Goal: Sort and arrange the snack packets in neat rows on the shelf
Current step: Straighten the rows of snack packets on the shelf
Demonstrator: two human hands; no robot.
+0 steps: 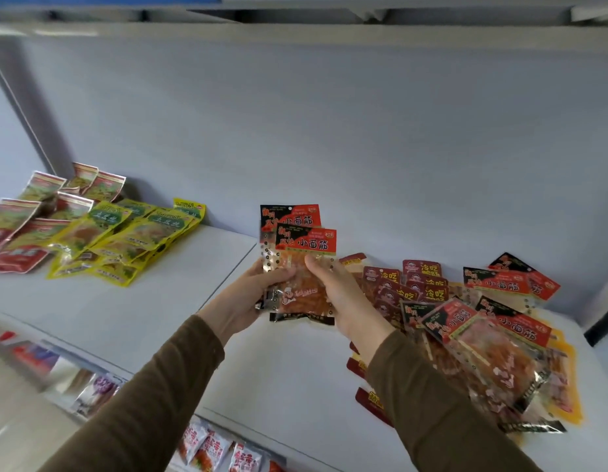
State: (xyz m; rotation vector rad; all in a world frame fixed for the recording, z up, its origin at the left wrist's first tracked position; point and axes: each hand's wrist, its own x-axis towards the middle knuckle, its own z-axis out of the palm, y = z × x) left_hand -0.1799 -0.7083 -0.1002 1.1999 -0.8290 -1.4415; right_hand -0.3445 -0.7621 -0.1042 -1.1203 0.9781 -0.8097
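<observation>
Two packets (297,264): red-black, held up mid-frame above the shelf (153,301).
Hands: left hand (251,298) and right hand (336,294) both pinch them.
Piles: yellow pile (125,240) upper left, red pile (466,318) right.
Room: bare shelf between piles.

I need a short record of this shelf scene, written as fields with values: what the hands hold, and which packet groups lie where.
left hand: left hand grips the held packets from the left side
right hand: right hand grips the same packets, thumb on the front
held packets: two red-and-black packets, overlapped, upright above the shelf
right pile: red packets, unsorted heap
left group: yellow packets, overlapping
far left group: green-and-red packets, overlapping
lower shelf: more packets, partly visible
</observation>
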